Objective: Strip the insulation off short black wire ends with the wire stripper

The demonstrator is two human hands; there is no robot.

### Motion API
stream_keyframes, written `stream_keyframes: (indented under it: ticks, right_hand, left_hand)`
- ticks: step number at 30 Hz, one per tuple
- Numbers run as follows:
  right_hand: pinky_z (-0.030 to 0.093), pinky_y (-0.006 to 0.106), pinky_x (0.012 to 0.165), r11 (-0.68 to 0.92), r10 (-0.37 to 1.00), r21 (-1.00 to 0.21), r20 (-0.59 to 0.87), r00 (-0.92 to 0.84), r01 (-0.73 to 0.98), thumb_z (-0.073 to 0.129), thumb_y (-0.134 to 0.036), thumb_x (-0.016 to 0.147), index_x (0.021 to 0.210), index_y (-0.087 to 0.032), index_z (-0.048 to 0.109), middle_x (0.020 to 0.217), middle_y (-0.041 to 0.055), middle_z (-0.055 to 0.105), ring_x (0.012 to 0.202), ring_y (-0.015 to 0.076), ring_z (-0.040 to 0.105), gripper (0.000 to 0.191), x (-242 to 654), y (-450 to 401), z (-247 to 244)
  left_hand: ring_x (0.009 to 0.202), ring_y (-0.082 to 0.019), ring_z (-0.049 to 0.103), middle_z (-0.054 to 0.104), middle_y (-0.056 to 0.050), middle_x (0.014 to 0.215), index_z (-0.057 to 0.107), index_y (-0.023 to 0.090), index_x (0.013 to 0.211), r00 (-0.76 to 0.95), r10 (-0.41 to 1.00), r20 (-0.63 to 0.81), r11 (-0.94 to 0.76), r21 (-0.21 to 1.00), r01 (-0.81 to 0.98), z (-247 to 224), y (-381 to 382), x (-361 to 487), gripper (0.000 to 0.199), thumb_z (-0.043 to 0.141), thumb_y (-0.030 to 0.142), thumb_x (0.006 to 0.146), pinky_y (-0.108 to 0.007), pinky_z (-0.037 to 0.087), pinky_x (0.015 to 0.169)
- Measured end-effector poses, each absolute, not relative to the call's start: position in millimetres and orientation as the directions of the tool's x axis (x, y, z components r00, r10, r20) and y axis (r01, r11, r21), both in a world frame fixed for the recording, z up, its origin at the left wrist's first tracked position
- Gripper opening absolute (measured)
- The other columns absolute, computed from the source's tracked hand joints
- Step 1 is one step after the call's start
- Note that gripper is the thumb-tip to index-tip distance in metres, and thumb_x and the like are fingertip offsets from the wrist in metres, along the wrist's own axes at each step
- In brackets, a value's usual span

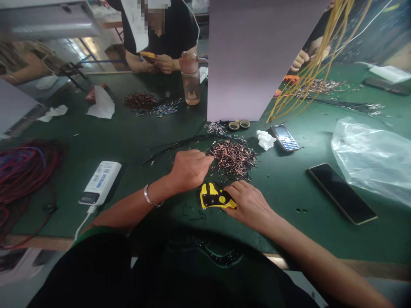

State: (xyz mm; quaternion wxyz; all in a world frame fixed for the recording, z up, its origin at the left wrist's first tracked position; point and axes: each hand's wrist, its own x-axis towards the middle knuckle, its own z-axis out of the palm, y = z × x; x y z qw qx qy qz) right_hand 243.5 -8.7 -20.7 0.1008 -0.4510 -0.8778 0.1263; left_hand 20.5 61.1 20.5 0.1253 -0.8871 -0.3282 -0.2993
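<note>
My right hand is wrapped round the handles of a yellow and black wire stripper, its jaw end pointing left. My left hand is closed at the left edge of a heap of short copper-ended wire pieces. What its fingers pinch, if anything, is too small to make out. A bundle of long black wires stretches out behind my left hand. Dark wire scraps are scattered on the green table below the stripper.
Smartphone, keypad phone, crumpled tissue and plastic bag lie to the right. Power bank and coiled red wires are left. Beyond a pale panel and bottle, other people's hands work.
</note>
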Motion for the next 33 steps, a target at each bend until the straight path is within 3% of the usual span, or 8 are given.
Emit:
stream_keyframes:
  ticks: [5, 8, 12, 14, 18, 22, 33]
  right_hand:
    - [0.050, 0.041, 0.077, 0.593, 0.780, -0.369, 0.041, -0.625, 0.716, 0.072, -0.025, 0.076, 0.103, -0.016, 0.067, 0.102, 0.0131, 0.068, 0.094, 0.0303, 0.059, 0.029, 245.8, -8.0, -16.9]
    - [0.052, 0.045, 0.080, 0.587, 0.769, -0.478, 0.076, -0.635, 0.653, 0.072, -0.026, 0.076, 0.105, -0.016, 0.068, 0.100, 0.0133, 0.070, 0.094, 0.0305, 0.061, 0.031, 250.3, -5.1, -13.2]
    - [0.055, 0.043, 0.080, 0.450, 0.880, -0.706, 0.248, -0.405, 0.547, 0.063, -0.030, 0.087, 0.108, -0.018, 0.069, 0.096, 0.0113, 0.072, 0.086, 0.0250, 0.067, 0.025, 257.5, 1.7, -6.4]
    - [0.056, 0.042, 0.081, 0.414, 0.909, -0.752, 0.310, -0.279, 0.514, 0.061, -0.030, 0.089, 0.111, -0.020, 0.068, 0.096, 0.0099, 0.072, 0.083, 0.0229, 0.068, 0.026, 259.5, 4.5, -2.4]
    - [0.055, 0.041, 0.085, 0.446, 0.894, -0.758, 0.355, -0.274, 0.475, 0.057, -0.027, 0.091, 0.112, -0.022, 0.070, 0.099, 0.0089, 0.073, 0.086, 0.0222, 0.069, 0.026, 258.3, 5.7, 0.6]
    - [0.055, 0.041, 0.084, 0.482, 0.874, -0.741, 0.374, -0.309, 0.467, 0.054, -0.022, 0.091, 0.100, -0.023, 0.075, 0.097, 0.0089, 0.075, 0.089, 0.0233, 0.069, 0.023, 256.0, 4.3, -4.5]
    - [0.053, 0.037, 0.063, 0.485, 0.869, -0.622, 0.420, -0.262, 0.615, 0.051, -0.021, 0.085, 0.082, -0.020, 0.076, 0.069, 0.0077, 0.069, 0.062, 0.0206, 0.062, 0.024, 253.8, 7.1, -9.3]
  left_hand:
    - [0.051, -0.013, 0.041, 0.047, 0.002, 0.053, 0.059, 0.019, 0.068, 0.630, 0.482, 0.609, -0.765, -0.059, 0.641, 19.6, 57.8, 23.1, 0.024, 0.048, 0.009, 0.088, -0.030, 0.029, 0.048]
    - [0.052, -0.014, 0.041, 0.047, 0.002, 0.054, 0.059, 0.019, 0.069, 0.644, 0.479, 0.596, -0.771, -0.064, 0.634, 18.0, 56.4, 23.8, 0.024, 0.048, 0.009, 0.088, -0.031, 0.028, 0.048]
    - [0.051, -0.014, 0.040, 0.046, 0.002, 0.053, 0.060, 0.018, 0.071, 0.674, 0.445, 0.589, -0.789, -0.097, 0.606, 17.0, 53.4, 25.5, 0.022, 0.048, 0.008, 0.087, -0.032, 0.027, 0.047]
    - [0.052, -0.014, 0.041, 0.046, 0.002, 0.054, 0.062, 0.017, 0.075, 0.695, 0.415, 0.588, -0.809, -0.112, 0.578, 16.8, 50.7, 27.4, 0.020, 0.048, 0.008, 0.087, -0.032, 0.028, 0.046]
    - [0.052, -0.015, 0.041, 0.047, 0.002, 0.054, 0.064, 0.016, 0.081, 0.743, 0.372, 0.556, -0.844, -0.130, 0.520, 16.3, 43.1, 32.7, 0.021, 0.047, 0.006, 0.086, -0.032, 0.031, 0.045]
    - [0.053, -0.016, 0.043, 0.049, 0.001, 0.056, 0.063, 0.016, 0.079, 0.774, 0.364, 0.517, -0.870, -0.108, 0.482, 15.8, 37.0, 36.6, 0.021, 0.046, 0.006, 0.085, -0.032, 0.034, 0.045]
    - [0.049, -0.015, 0.045, 0.050, 0.000, 0.053, 0.056, 0.018, 0.066, 0.780, 0.382, 0.496, -0.893, -0.020, 0.450, 15.4, 31.4, 42.9, 0.026, 0.042, 0.007, 0.085, -0.032, 0.034, 0.046]
